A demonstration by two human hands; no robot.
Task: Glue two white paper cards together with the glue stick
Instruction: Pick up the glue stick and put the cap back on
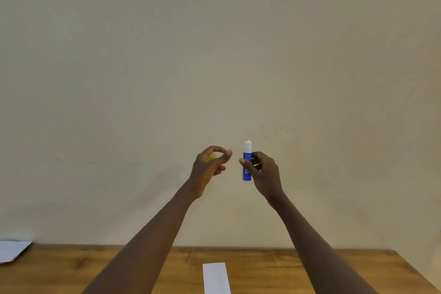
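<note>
You are holding both hands up in front of a plain pale wall (214,55), well above the table (274,270). Your right hand (263,174) is gripping the glue stick (247,167) by its blue barrel, thumb on the near side and fingers curling round the back. The stick is standing upright, with its white glue end poking out at the top, bare and uncovered. Your left hand (207,169) is sitting just beside it, apart from the stick, with its fingers curled around a small yellow cap (211,157). The forefinger and thumb are meeting in a ring over the cap, so only part of the yellow is showing.

Below, a narrow white paper card (216,278) is lying flat on the wooden table between your two forearms, running off the bottom edge of the view. Another white sheet (13,250) is lying at the far left end of the table, cut off by the frame; you cannot tell whether it is the second card.
</note>
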